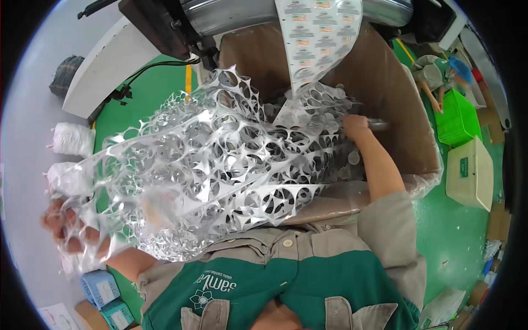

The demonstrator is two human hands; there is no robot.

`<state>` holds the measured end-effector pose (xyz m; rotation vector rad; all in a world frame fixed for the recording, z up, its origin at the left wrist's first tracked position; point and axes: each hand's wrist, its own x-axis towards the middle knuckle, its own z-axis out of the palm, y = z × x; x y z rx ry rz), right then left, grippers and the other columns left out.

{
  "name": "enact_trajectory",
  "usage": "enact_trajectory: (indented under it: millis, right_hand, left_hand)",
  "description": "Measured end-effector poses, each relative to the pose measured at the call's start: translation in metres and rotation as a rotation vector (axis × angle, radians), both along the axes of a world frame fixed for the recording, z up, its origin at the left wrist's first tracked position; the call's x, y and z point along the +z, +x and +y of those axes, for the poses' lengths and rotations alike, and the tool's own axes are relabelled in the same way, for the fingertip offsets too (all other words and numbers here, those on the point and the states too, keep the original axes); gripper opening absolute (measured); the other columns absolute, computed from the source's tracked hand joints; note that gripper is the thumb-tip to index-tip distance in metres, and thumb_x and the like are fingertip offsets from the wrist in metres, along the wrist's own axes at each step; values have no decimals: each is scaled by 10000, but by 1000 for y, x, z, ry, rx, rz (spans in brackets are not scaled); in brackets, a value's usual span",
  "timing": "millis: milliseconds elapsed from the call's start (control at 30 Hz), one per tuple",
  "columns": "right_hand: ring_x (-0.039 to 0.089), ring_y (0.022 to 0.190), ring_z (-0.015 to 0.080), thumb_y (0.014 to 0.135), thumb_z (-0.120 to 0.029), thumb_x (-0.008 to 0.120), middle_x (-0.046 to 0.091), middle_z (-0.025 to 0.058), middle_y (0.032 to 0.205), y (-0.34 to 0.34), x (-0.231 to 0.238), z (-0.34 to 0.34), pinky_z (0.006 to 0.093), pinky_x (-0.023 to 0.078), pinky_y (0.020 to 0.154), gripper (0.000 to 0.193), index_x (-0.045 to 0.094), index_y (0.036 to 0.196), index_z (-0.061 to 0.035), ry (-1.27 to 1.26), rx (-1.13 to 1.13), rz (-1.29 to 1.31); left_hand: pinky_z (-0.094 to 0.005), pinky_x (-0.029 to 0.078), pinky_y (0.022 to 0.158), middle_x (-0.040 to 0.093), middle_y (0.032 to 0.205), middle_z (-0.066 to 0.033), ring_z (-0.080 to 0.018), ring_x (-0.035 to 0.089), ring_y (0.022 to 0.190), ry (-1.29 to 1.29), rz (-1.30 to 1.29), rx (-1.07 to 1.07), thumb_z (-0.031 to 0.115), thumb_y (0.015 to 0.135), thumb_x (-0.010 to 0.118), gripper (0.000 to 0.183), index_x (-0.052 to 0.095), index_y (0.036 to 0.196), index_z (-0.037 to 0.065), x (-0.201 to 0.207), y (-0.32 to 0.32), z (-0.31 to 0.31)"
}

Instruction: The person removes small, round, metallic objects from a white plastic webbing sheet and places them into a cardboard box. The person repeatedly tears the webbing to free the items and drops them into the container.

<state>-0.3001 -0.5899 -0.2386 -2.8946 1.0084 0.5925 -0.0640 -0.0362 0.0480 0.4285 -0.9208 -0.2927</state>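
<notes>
A large tangle of silvery perforated foil scrap (220, 154), full of round punched holes, stretches from a bin across to my left side. My left hand (74, 225), blurred by motion, is closed on the scrap's left end, with strands crossing over its fingers. Over the bin, my right hand (356, 127) is a fist. A blurred greyish, thin thing (378, 125) sticks out to its right, and I cannot make out what it is. Below the machine's roller, a printed foil strip (319, 41) hangs down toward the scrap. Loose round foil discs (353, 158) lie in the bin.
The brown bin (410, 104) has a clear plastic liner over its rim. A metal roller (236, 16) and a white machine arm (113, 66) stand above it. White bundles (73, 139) lie at left. A co-worker (437, 77) is at the far right beside a green crate (457, 118) and a cream bin (470, 173).
</notes>
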Motion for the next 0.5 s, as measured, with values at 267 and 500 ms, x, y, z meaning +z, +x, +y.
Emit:
enact_trajectory:
  millis: [267, 500]
  right_hand:
    - [556, 1035, 370, 678, -337, 683, 597, 240, 1064, 14, 11, 2, 389, 449, 888, 533, 592, 1047, 37, 287, 126, -94]
    - [497, 1129, 351, 691, -336, 683, 532, 231, 1192, 15, 49, 12, 381, 412, 937, 644, 505, 1183, 41, 316, 154, -118]
  left_hand:
    - [-294, 401, 890, 614, 1053, -101, -169, 575, 983, 1393, -266, 844, 342, 936, 410, 426, 589, 1097, -10, -46, 48, -12]
    - [-379, 405, 905, 571, 1084, -75, -290, 458, 1119, 1436, -931, 937, 262, 676, 753, 384, 637, 1009, 110, -60, 20, -86]
